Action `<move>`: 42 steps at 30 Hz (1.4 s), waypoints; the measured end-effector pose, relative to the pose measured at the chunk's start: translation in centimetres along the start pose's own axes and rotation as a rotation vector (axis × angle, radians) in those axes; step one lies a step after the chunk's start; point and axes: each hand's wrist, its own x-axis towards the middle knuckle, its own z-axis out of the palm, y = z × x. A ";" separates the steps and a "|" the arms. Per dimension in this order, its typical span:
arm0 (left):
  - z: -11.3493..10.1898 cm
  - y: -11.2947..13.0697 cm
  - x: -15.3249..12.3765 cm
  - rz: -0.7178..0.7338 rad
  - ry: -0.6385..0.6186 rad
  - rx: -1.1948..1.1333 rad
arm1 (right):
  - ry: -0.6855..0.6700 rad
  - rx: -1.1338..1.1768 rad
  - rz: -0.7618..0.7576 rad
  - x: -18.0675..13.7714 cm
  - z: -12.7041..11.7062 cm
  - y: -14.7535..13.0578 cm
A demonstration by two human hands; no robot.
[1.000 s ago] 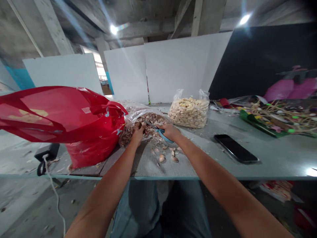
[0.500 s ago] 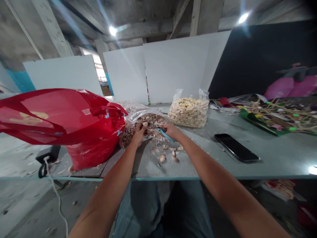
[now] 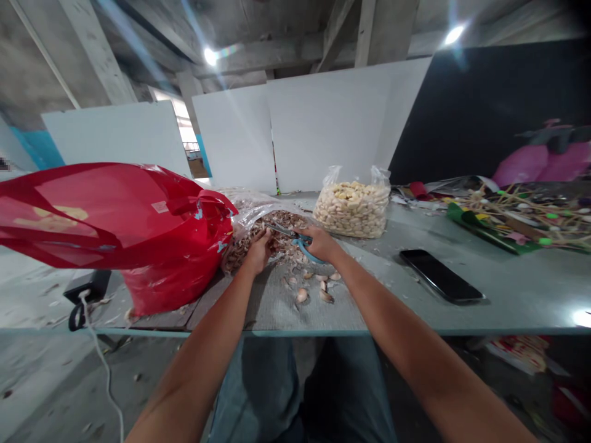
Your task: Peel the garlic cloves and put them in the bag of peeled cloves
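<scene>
Scissors [image 3: 290,234], blue-handled, gripped in the right hand [image 3: 321,244], reach over brown husks [image 3: 289,218] toward the left hand [image 3: 259,252], whose curled fingers' contents I cannot tell, so I'd angle blades clear of fingertips.

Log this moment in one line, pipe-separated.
left hand: at husk pile, grip unclear | right hand: holding blue-handled scissors | loose cloves: nearer table edge

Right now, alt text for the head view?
Right hand holds blue-handled scissors, blades beside the left hand, at a clear bag of brown husks. Loose garlic cloves lie nearer; a red bag stands left, a bag of pale cloves right.
</scene>
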 end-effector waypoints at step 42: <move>1.5 -0.9 -0.8 -0.029 -0.169 0.368 | 0.121 -0.175 0.055 0.5 -0.8 -4.0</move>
